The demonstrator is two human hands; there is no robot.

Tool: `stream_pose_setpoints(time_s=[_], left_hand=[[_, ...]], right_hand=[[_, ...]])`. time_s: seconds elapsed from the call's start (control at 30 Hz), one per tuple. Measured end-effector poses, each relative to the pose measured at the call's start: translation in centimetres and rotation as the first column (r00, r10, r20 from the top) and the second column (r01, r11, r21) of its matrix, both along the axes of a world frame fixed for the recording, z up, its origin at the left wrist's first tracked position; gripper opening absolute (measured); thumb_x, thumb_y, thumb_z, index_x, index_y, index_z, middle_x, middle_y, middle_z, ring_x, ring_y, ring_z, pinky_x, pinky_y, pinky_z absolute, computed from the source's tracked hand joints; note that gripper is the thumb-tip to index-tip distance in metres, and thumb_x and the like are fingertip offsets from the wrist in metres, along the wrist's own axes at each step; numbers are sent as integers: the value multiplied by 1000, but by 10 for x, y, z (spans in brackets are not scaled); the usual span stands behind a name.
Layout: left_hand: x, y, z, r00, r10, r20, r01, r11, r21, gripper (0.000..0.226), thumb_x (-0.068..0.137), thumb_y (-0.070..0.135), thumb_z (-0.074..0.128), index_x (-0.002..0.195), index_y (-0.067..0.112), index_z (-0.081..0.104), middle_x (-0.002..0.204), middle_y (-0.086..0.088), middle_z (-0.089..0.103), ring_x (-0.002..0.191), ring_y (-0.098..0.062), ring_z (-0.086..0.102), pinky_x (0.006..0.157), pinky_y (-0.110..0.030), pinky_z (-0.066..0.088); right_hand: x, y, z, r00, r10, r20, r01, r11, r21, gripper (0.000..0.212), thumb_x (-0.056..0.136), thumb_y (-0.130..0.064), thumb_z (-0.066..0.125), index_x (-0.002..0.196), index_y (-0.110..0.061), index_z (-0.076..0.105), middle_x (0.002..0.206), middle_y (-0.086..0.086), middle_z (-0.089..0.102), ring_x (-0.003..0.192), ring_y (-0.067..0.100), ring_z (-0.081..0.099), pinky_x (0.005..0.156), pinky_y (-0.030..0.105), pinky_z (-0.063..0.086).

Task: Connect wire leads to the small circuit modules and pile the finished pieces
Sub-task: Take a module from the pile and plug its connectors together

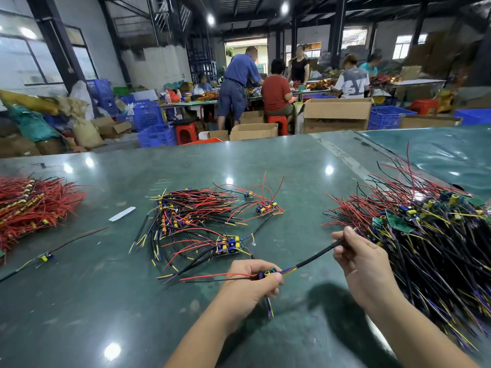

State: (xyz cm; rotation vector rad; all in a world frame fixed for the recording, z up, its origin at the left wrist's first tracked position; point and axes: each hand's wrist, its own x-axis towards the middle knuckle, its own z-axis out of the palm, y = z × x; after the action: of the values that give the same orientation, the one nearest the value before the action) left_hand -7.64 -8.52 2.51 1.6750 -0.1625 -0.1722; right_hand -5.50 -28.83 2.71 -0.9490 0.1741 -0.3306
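Note:
My left hand [251, 284] pinches a small circuit module [267, 273] with red and black leads trailing left. A black sheathed lead [318, 253] with yellow and blue cores runs from the module up to my right hand [358, 257], which pinches its far end. A second lead end hangs below my left hand. In the middle of the green table [106, 301] lies a pile of wired modules [191, 216]. A big heap of modules and wires [425, 229] lies at the right.
A bundle of red leads [32, 203] sits at the left edge. A single wired module [45, 257] and a white strip [122, 213] lie on the table. Beyond the far edge are cardboard boxes, blue crates, red stools and several people working.

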Motion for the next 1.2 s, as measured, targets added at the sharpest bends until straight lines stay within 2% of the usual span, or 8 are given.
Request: stream_pose_setpoints(time_s=[0.3, 0.4, 0.5, 0.57, 0.7, 0.87, 0.97, 1.2], left_hand=[[-6, -3, 1, 999, -18, 38, 21, 996, -85, 14, 70, 16, 70, 79, 5, 72, 74, -11, 69, 58, -10, 60, 59, -17, 47], [-2, -3, -2, 991, 92, 92, -88, 995, -52, 4, 81, 0, 69, 80, 3, 71, 73, -15, 66, 56, -9, 60, 57, -17, 47], [7, 8, -2, 979, 158, 127, -153, 987, -47, 13, 82, -6, 64, 76, 2, 71, 65, -14, 64, 53, -12, 57, 54, -18, 45], [10, 15, -1, 979, 150, 137, -144, 988, -52, 19, 81, -9, 64, 72, 6, 72, 60, -12, 62, 51, -13, 57, 53, -18, 45], [9, 19, 0, 985, -25, 168, 27, 1000, -8, 20, 79, -8, 69, 75, 11, 75, 59, -5, 60, 49, -9, 55, 51, -16, 42], [5, 19, 1, 985, -121, 125, 142, 975, -172, 74, 71, 11, 76, 130, 38, 40, 91, -4, 74, 73, -24, 69, 62, -22, 51], [6, 20, -1, 984, -79, 157, 103, 982, -155, 93, 64, 26, 80, 135, 47, 25, 118, 5, 68, 92, -29, 69, 75, -24, 52], [13, 23, -8, 957, 121, 265, -117, 993, -31, 39, 87, 2, 65, 119, 24, 58, 94, -1, 73, 77, -20, 70, 83, -31, 55]], right_hand=[[-3, -2, 8, 998, -19, 52, 15, 997, 71, 40, 90, -12, 55, 53, -11, 71, 57, -3, 64, 43, 7, 42, 43, 12, 38], [-3, -4, 11, 980, -177, 95, 199, 924, -327, 22, 91, -12, 60, 73, -14, 72, 65, -10, 64, 64, 14, 53, 59, 12, 45], [-14, -8, 19, 810, -354, 468, 576, 326, -749, 41, 85, -21, 70, 122, -8, 56, 115, -2, 56, 111, 21, 48, 99, 30, 37], [-21, -2, 25, 700, -34, 713, 711, -61, -700, 44, 87, -29, 61, 125, -10, 52, 123, 6, 53, 117, 26, 45, 102, 40, 34], [-37, 32, 17, 744, 495, 448, 638, -328, -697, 24, 87, -27, 52, 106, -18, 64, 99, -5, 63, 96, 19, 58, 81, 32, 47], [-39, 19, 14, 907, 396, 143, 211, -132, -968, 33, 91, -15, 49, 118, -24, 65, 83, 2, 62, 72, 23, 59, 64, 32, 44], [-31, -13, 38, 899, 144, 414, 409, 63, -910, 23, 84, -10, 57, 102, -13, 72, 72, 1, 66, 62, 14, 57, 61, 30, 46], [1, -101, 73, 847, -473, 244, 86, -331, -940, 26, 95, -15, 51, 113, -10, 69, 95, 17, 70, 80, 34, 62, 70, 38, 50]])
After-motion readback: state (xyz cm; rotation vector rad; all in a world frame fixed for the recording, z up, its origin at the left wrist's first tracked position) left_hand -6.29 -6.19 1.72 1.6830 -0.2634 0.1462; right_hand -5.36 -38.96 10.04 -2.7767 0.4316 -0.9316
